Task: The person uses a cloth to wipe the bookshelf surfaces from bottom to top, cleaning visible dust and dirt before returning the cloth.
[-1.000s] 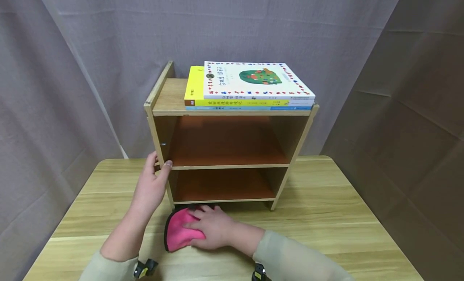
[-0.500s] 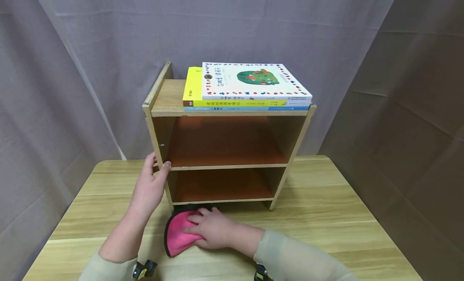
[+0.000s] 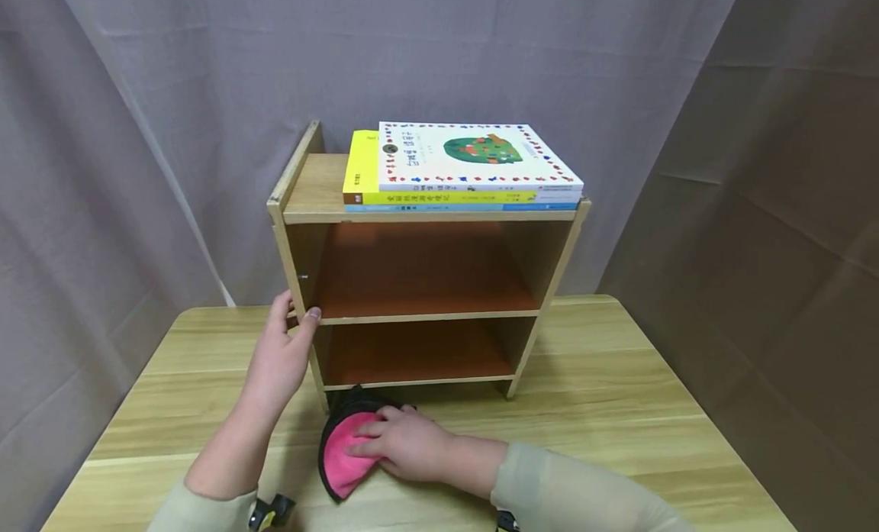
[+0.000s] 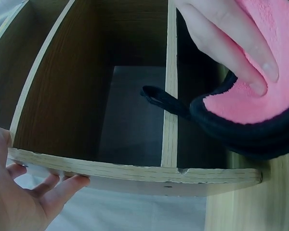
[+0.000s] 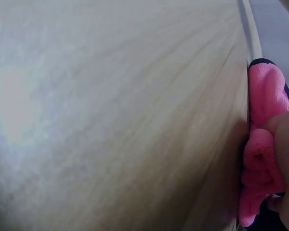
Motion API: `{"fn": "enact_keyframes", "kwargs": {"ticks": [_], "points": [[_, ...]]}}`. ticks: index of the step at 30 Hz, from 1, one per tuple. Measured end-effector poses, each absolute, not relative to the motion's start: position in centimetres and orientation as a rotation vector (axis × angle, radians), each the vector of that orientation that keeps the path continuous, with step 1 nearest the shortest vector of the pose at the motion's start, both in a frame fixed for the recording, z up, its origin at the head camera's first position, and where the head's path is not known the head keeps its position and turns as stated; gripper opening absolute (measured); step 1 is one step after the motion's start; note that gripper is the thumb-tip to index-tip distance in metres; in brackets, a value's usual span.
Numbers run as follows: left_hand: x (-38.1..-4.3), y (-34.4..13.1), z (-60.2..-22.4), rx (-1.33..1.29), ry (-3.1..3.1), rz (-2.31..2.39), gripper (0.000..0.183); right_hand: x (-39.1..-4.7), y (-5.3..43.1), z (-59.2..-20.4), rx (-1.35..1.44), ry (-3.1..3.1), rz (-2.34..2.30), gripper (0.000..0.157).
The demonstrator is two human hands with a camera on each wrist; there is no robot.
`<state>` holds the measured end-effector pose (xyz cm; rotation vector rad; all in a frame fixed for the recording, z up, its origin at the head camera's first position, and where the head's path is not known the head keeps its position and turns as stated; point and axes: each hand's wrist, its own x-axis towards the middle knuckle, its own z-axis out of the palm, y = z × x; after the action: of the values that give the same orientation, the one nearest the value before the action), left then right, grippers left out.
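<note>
A small wooden shelf (image 3: 419, 317) stands upright on the table. My left hand (image 3: 280, 360) grips its left side panel at the middle board, thumb on the front edge and the other fingers round the outer face. Just in front of the shelf's lower left corner, my right hand (image 3: 415, 444) holds a pink cleaning cloth (image 3: 349, 449) with black edging. In the left wrist view the cloth's black hanging loop (image 4: 164, 100) sticks out across the bottom board's edge. Part of the cloth is bunched under the palm in the right wrist view, and some fingers are hidden there.
Several books (image 3: 474, 162) lie stacked on the shelf's top board, a white one uppermost over yellow and blue ones. A wood-grain table (image 3: 618, 410) carries everything. Grey curtains (image 3: 439, 51) hang behind and at both sides.
My right hand has drawn the cloth slightly toward me, away from the shelf's foot, and its black loop now shows. The left hand keeps its grip; the head view has shifted a little.
</note>
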<state>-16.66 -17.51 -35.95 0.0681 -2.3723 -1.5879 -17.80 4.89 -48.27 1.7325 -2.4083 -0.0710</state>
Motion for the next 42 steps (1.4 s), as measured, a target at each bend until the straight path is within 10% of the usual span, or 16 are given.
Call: {"fn": "enact_keyframes", "kwargs": {"ticks": [42], "points": [[-16.7, -17.6, -35.9, 0.048, -2.377, -1.569, 0.053, -16.5, 8.3, -43.2, 1.712, -2.126, 0.164, 0.039]]}}
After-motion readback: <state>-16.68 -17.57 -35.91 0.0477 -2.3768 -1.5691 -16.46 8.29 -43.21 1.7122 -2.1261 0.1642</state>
